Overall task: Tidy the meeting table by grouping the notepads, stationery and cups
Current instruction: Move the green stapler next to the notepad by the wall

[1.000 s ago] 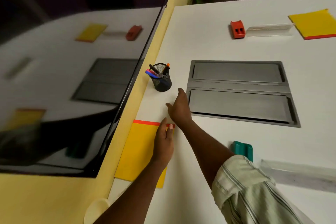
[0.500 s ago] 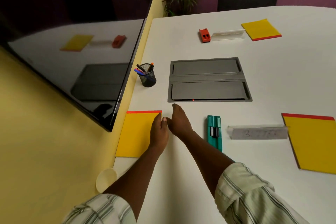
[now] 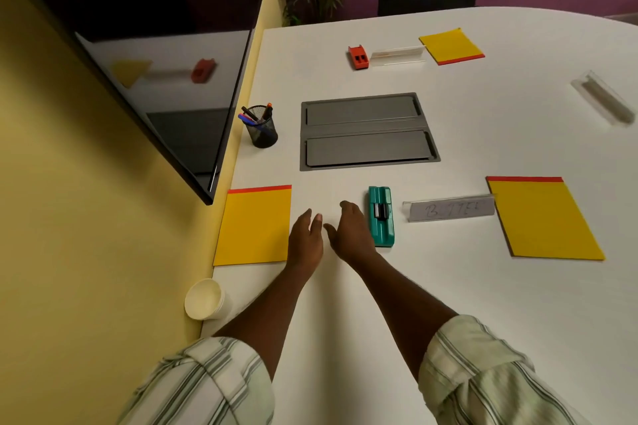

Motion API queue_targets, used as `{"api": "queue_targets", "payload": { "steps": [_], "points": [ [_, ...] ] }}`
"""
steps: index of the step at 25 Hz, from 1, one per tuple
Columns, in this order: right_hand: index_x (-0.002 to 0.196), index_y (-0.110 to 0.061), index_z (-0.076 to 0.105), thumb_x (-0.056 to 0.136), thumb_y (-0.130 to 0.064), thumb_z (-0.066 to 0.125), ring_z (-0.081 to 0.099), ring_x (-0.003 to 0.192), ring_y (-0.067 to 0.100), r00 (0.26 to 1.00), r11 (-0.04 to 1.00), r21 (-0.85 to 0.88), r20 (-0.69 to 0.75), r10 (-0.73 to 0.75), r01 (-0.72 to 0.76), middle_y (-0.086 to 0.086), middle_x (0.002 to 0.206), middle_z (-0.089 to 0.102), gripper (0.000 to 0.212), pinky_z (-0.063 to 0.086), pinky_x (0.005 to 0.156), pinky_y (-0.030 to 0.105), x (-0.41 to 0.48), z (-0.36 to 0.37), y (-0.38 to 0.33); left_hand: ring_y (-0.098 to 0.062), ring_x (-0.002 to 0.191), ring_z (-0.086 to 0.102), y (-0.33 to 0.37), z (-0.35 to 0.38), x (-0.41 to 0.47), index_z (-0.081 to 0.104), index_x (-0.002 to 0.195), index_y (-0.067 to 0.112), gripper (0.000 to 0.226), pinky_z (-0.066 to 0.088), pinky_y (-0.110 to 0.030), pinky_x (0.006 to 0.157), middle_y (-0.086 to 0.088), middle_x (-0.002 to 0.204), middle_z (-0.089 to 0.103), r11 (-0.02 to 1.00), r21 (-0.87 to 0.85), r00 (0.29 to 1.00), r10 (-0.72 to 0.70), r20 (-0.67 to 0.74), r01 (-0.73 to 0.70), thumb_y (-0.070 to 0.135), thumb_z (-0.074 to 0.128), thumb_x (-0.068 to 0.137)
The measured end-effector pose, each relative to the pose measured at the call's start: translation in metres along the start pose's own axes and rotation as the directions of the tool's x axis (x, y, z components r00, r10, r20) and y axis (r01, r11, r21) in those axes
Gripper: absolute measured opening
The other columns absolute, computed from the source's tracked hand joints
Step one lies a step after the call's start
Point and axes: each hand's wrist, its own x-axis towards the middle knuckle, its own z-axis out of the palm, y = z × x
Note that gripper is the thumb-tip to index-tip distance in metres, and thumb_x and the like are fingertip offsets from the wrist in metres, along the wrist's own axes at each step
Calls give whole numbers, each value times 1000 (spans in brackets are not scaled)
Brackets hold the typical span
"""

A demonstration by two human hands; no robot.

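Both hands have drawn back toward the body and hold nothing: the left hand (image 3: 305,241) has come off the corner of the near yellow notepad (image 3: 255,226), which lies flat at its nine o'clock by the table (image 3: 345,321) edge, and its fingers are loose and slightly spread. The right hand (image 3: 349,235) has given up its reach toward the mesh pen holder (image 3: 263,129), now at eleven o'clock, and hangs relaxed just beside the teal stapler (image 3: 380,216) at its three o'clock. That notepad looks placed; a second notepad (image 3: 542,219) at three o'clock, a third (image 3: 450,45) at one o'clock and the paper cup (image 3: 204,298) at seven o'clock remain ungrouped
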Motion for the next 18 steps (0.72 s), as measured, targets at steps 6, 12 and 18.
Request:
{"api": "queue_targets", "payload": {
  "steps": [6, 12, 18],
  "points": [
    [138, -4, 32, 87, -34, 65, 37, 131, 30, 967, 986, 0, -199, 162, -166, 15, 141, 39, 67, 39, 105, 39, -20, -9, 36, -24, 130, 45, 0, 19, -25, 45, 137, 7, 46, 36, -30, 105, -10, 140, 49, 999, 43, 986, -26, 167, 19, 32, 40, 99],
    [137, -5, 29, 84, -35, 68, 40, 126, 32, 922, 954, 116, -247, 297, -276, 14, 136, 34, 73, 47, 96, 42, -9, -18, 56, -26, 121, 51, 8, 40, -24, 46, 134, 8, 47, 42, -38, 105, -11, 135, 53, 973, -62, 943, -197, 267, 221, 38, 37, 99],
    [140, -4, 25, 79, -41, 73, 40, 125, 33, 915, 933, 102, -182, 359, -346, 14, 134, 37, 86, 46, 95, 44, 9, -9, 71, -26, 122, 50, 9, 52, -10, 44, 136, 11, 53, 41, -39, 104, -10, 137, 50, 950, -54, 908, -278, 313, 309, 47, 34, 98]
  ]
}}
